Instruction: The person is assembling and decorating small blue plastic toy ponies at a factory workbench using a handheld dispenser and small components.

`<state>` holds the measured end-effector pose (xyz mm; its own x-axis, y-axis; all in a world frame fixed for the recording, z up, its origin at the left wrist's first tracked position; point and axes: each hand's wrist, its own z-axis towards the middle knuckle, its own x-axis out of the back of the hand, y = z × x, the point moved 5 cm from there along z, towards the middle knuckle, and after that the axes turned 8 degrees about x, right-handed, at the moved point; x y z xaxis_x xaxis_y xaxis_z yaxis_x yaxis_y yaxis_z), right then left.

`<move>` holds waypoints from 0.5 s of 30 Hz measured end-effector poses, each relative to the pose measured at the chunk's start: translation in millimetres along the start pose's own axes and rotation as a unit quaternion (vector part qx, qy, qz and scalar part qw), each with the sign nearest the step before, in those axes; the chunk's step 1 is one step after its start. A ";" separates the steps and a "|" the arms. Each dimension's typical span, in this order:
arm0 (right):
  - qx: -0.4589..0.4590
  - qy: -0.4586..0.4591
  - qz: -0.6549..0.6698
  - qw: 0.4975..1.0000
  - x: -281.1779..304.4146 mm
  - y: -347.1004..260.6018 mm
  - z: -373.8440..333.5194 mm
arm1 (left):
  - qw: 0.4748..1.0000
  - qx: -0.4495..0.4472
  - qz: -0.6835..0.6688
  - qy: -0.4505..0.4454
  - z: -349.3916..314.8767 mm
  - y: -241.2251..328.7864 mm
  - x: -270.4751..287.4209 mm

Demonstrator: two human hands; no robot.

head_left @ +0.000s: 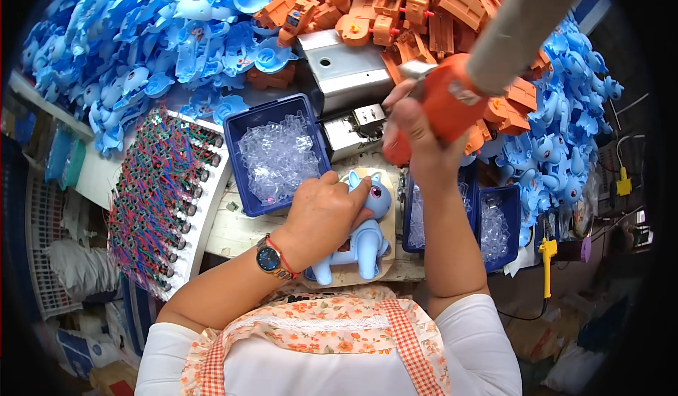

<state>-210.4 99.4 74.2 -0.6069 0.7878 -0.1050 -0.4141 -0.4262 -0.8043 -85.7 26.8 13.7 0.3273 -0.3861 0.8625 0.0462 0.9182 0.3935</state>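
Observation:
A light blue toy pony (367, 247) lies on a pale board on the bench right before me. My left hand (321, 216) is closed around its neck and upper side, with the index finger along its head. Raised above and right of the pony, my right hand (424, 131) grips an orange-red power tool (452, 99). A thick grey cylindrical part of this tool reaches up toward the top right; its working tip cannot be made out. The tool is apart from the pony.
Blue bins (231, 149) of clear plastic pieces flank the pony. A metal fixture (353, 131) stands beyond it. Wires (159, 198) fill a white tray at left. Blue toy parts (155, 36) and orange plastic parts (381, 14) pile up behind. A yellow-handled tool (547, 255) hangs at right.

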 end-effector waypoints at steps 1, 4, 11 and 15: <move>0.031 0.030 0.009 0.999 -0.2 -2.7 5.2 | 1.000 -0.002 -0.005 0.004 -0.4 -0.1 0.2; 0.102 0.087 0.002 0.991 -0.9 -1.5 13.1 | 1.000 -0.012 -0.008 -0.013 0.3 1.5 1.4; 0.055 0.089 -0.031 0.994 -2.9 -16.1 6.3 | 1.000 0.001 0.009 -0.007 -1.0 -1.5 -1.5; 0.003 0.090 -0.021 0.996 10.4 -42.2 -17.6 | 1.000 -0.003 -0.002 -0.005 -0.4 -0.4 1.6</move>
<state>-187.4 133.4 96.7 -0.4575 0.8718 -0.1750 -0.4404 -0.3931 -0.8072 -84.8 25.8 14.9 0.3172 -0.3900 0.8644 0.0530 0.9174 0.3944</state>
